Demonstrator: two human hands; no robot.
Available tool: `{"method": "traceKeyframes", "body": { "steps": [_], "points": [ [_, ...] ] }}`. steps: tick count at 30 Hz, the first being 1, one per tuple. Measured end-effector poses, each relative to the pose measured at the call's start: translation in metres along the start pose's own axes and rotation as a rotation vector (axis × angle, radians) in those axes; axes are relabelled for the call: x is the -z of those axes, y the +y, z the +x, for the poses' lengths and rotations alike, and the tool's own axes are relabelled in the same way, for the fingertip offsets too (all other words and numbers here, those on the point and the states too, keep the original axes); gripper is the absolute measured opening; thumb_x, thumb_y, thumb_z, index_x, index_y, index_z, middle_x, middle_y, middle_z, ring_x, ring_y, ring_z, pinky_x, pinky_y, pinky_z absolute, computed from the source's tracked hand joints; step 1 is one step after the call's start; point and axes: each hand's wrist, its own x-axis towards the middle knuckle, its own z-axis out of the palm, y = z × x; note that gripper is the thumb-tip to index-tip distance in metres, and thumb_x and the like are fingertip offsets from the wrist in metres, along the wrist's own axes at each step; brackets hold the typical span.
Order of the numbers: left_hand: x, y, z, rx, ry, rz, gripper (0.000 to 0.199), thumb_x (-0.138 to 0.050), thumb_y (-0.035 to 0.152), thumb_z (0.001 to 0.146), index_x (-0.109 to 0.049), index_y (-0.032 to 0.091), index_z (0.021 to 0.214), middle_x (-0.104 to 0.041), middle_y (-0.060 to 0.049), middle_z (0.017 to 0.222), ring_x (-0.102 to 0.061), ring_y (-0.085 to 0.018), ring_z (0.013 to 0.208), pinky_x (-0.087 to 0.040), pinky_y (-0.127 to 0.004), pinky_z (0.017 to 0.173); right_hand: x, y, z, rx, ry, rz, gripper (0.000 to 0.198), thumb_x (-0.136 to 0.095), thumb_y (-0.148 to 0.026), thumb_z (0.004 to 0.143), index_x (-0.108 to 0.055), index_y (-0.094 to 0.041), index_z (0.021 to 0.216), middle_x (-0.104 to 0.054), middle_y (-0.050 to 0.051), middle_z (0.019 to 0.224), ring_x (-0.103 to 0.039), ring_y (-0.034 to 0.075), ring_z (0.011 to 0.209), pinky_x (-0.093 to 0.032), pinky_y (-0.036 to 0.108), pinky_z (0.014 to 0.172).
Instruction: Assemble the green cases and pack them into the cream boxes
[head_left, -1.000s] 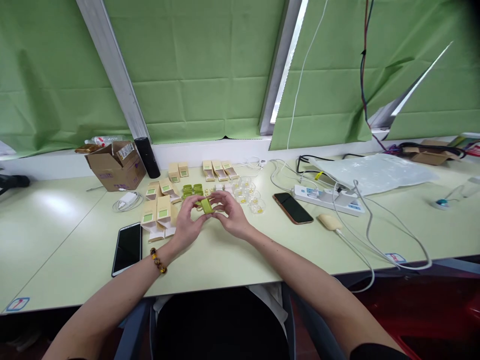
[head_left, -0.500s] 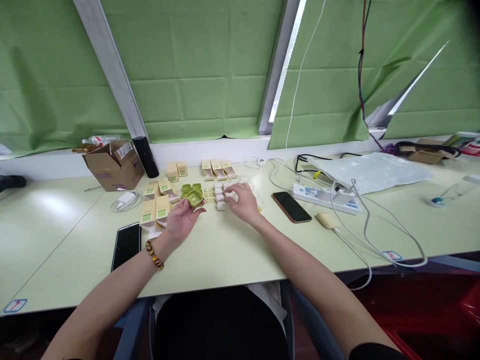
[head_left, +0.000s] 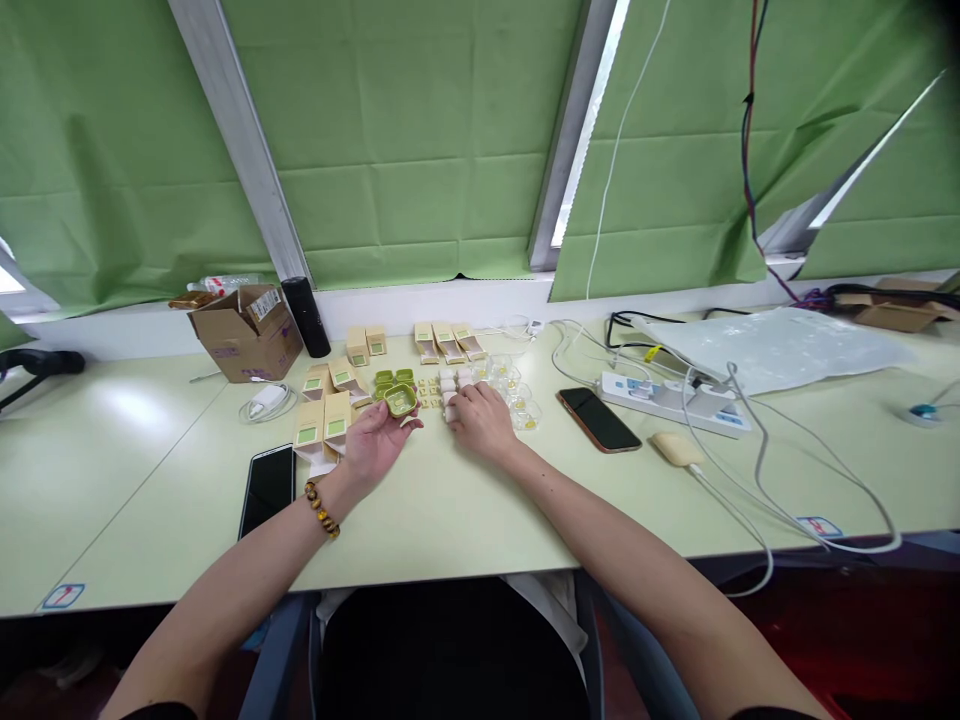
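Carton boxes [head_left: 337, 408] are at left and far, clear cups [head_left: 526, 410] with yellow bits [head_left: 530, 423] at right; between them, the left hand [head_left: 373, 447] pinches a green container [head_left: 400, 401]; the right hand [head_left: 482, 420] partly hides white pieces [head_left: 448, 378], its grip I cannot tell

Creased green sheet blinds [head_left: 435, 130] cover the back, divided by slanting grey metal window posts [head_left: 236, 130]; bright daylight enters beside the right-hand post. Below runs a plain white wall strip [head_left: 375, 308], meeting a smooth pale yellow-green surface [head_left: 450, 530] with a seam and glare patch at left. Blue-grey chair arms [head_left: 281, 655] stand at its near edge.
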Motion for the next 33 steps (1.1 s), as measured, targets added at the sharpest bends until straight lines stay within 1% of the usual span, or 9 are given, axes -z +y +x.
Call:
{"method": "traceKeyframes", "body": {
  "steps": [5, 9, 13, 17, 22, 25, 27, 30, 33],
  "points": [
    [0.002, 0.0, 0.0, -0.021, 0.018, 0.011, 0.029, -0.082, 0.039, 0.086, -0.078, 0.017, 0.106, -0.072, -0.012, 0.124, -0.068, -0.024, 0.102, -0.058, -0.039, 0.086, 0.0, 0.003, 0.001, 0.047, 0.098, 0.021, 0.024, -0.074, -0.02, 0.087, -0.074, -0.017, 0.111, -0.072, 0.013, 0.113, -0.056, 0.031, 0.109, -0.044, 0.043, 0.088],
    [0.007, -0.003, 0.002, -0.067, 0.057, 0.019, 0.024, -0.081, 0.038, 0.086, -0.078, 0.017, 0.098, -0.075, -0.011, 0.11, -0.068, -0.023, 0.096, -0.057, -0.039, 0.085, 0.013, 0.003, 0.0, 0.144, 0.469, 0.132, 0.021, -0.07, -0.022, 0.094, -0.073, -0.02, 0.114, -0.069, 0.012, 0.113, -0.057, 0.028, 0.105, -0.046, 0.041, 0.086],
    [0.009, -0.004, 0.003, -0.077, 0.076, 0.032, 0.022, -0.081, 0.036, 0.087, -0.077, 0.016, 0.095, -0.075, -0.011, 0.106, -0.069, -0.022, 0.093, -0.056, -0.038, 0.084, 0.026, -0.002, -0.006, 0.273, 0.84, 0.177, 0.02, -0.069, -0.02, 0.095, -0.074, -0.027, 0.114, -0.063, 0.008, 0.093, -0.057, 0.025, 0.093, -0.047, 0.041, 0.083],
    [0.007, -0.004, 0.002, -0.074, 0.074, 0.03, 0.024, -0.083, 0.036, 0.084, -0.078, 0.016, 0.097, -0.075, -0.01, 0.106, -0.068, -0.021, 0.092, -0.056, -0.037, 0.083, 0.03, -0.004, -0.011, 0.378, 0.952, 0.147, 0.03, -0.071, -0.015, 0.092, -0.071, -0.034, 0.115, -0.06, 0.004, 0.084, -0.057, 0.022, 0.085, -0.046, 0.04, 0.079],
    [0.007, -0.005, 0.001, -0.078, 0.069, 0.043, 0.027, -0.085, 0.037, 0.083, -0.078, 0.015, 0.096, -0.075, -0.009, 0.101, -0.068, -0.021, 0.09, -0.057, -0.036, 0.081, 0.034, -0.008, -0.011, 0.476, 1.046, 0.262, 0.039, -0.065, -0.016, 0.092, -0.059, -0.037, 0.124, -0.064, 0.003, 0.099, -0.061, 0.022, 0.09, -0.049, 0.041, 0.081],
    [0.007, -0.005, 0.001, -0.083, 0.066, 0.052, 0.027, -0.084, 0.037, 0.083, -0.078, 0.015, 0.097, -0.074, -0.009, 0.103, -0.068, -0.021, 0.091, -0.057, -0.036, 0.081, 0.036, -0.017, -0.012, 0.434, 1.024, 0.482, 0.038, -0.064, -0.02, 0.094, -0.054, -0.034, 0.128, -0.064, 0.006, 0.106, -0.064, 0.024, 0.096, -0.053, 0.044, 0.083],
    [0.007, -0.005, 0.001, -0.078, 0.062, 0.053, 0.026, -0.084, 0.037, 0.084, -0.077, 0.016, 0.097, -0.074, -0.009, 0.104, -0.068, -0.021, 0.092, -0.057, -0.036, 0.082, 0.037, -0.024, -0.014, 0.312, 0.936, 0.699, 0.036, -0.066, -0.027, 0.095, -0.054, -0.031, 0.128, -0.065, 0.008, 0.111, -0.065, 0.026, 0.101, -0.055, 0.046, 0.088],
    [0.007, -0.005, 0.0, -0.074, 0.057, 0.05, 0.021, -0.081, 0.035, 0.086, -0.077, 0.017, 0.096, -0.075, -0.009, 0.107, -0.068, -0.02, 0.091, -0.057, -0.036, 0.081, 0.04, -0.033, -0.016, 0.037, 0.682, 1.15, 0.036, -0.071, -0.044, 0.095, -0.057, -0.028, 0.124, -0.066, 0.01, 0.112, -0.066, 0.026, 0.099, -0.056, 0.044, 0.087],
    [0.008, -0.006, 0.0, -0.071, 0.055, 0.056, 0.018, -0.08, 0.034, 0.087, -0.075, 0.017, 0.093, -0.075, -0.009, 0.108, -0.068, -0.02, 0.091, -0.057, -0.036, 0.082, 0.045, -0.033, -0.012, -0.117, 0.368, 1.637, 0.043, -0.077, -0.056, 0.088, -0.062, -0.028, 0.116, -0.069, 0.007, 0.102, -0.067, 0.024, 0.088, -0.056, 0.038, 0.073]
  ]
}}
